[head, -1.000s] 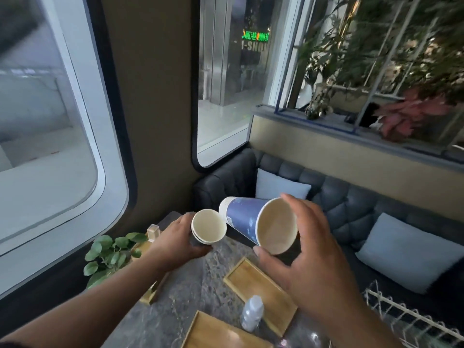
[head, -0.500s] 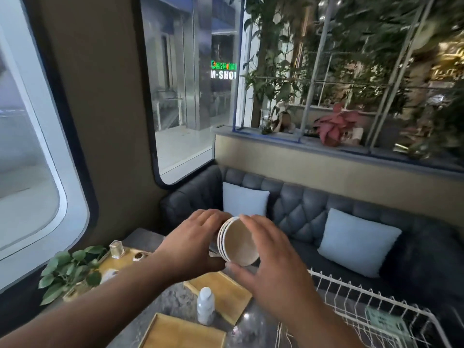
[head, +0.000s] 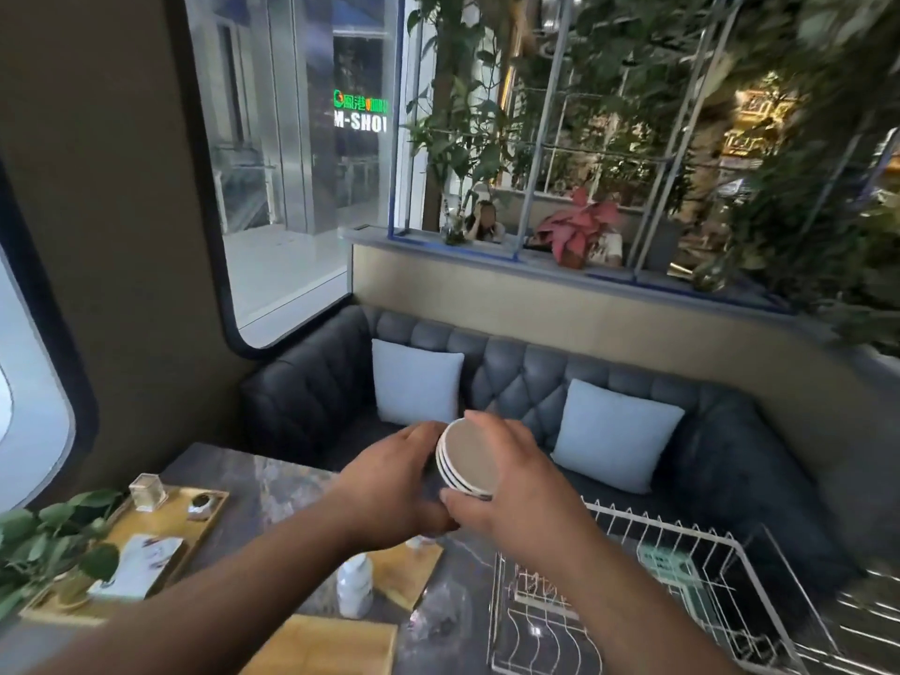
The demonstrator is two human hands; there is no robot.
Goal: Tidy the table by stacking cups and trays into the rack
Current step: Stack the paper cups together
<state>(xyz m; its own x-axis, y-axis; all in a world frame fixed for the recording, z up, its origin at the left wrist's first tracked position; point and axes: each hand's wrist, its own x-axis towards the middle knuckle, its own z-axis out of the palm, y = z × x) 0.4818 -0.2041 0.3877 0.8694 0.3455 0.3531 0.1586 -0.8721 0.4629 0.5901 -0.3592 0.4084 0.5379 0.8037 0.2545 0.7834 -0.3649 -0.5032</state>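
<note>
A wooden tray (head: 321, 645) lies on the table (head: 272, 479), with the wire rack (head: 647, 521) to its right. Above, the left hand (head: 389, 489) and right hand (head: 516, 499) both grasp the nested cups (head: 470, 462), held sideways. Nesting looks done; next, lower the stack into the rack.

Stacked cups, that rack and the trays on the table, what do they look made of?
The stacked cups look like paper: matte beige inside, thin rolled white rims. The rack looks like metal wire, seemingly white-coated, with thin bars. The trays are probably wood or bamboo: tan with raised edges, though blur hides any grain.
</note>
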